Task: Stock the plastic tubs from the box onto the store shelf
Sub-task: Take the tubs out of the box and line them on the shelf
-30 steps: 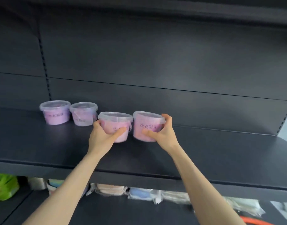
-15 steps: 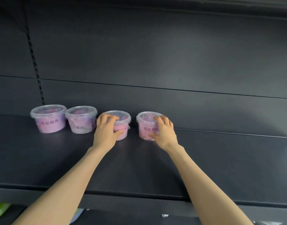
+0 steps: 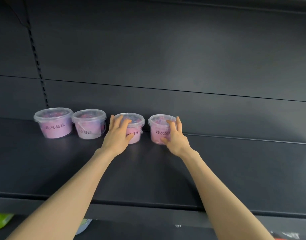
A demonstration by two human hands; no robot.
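Four clear-lidded pink tubs stand in a row at the back of the dark shelf (image 3: 148, 179). The first tub (image 3: 54, 124) and second tub (image 3: 89, 125) sit untouched at the left. My left hand (image 3: 118, 135) rests on the third tub (image 3: 135, 126), fingers laid fairly straight over its lid and thumb against its front. My right hand (image 3: 173, 135) touches the fourth tub (image 3: 159, 130), with fingers spread straight along its lid and right side and the thumb low on its front. Both tubs stand upright on the shelf.
The shelf's dark back panel (image 3: 183, 66) rises right behind the tubs. A slotted upright (image 3: 37, 66) runs down at the left. Bare shelf stretches right of the fourth tub. Below the shelf edge, a green pack (image 3: 0, 220) shows at the lower left.
Both hands have slid the third and fourth tubs back to the rear of the shelf. Their grip has loosened to straight fingers lying on the lids. The view has moved closer.
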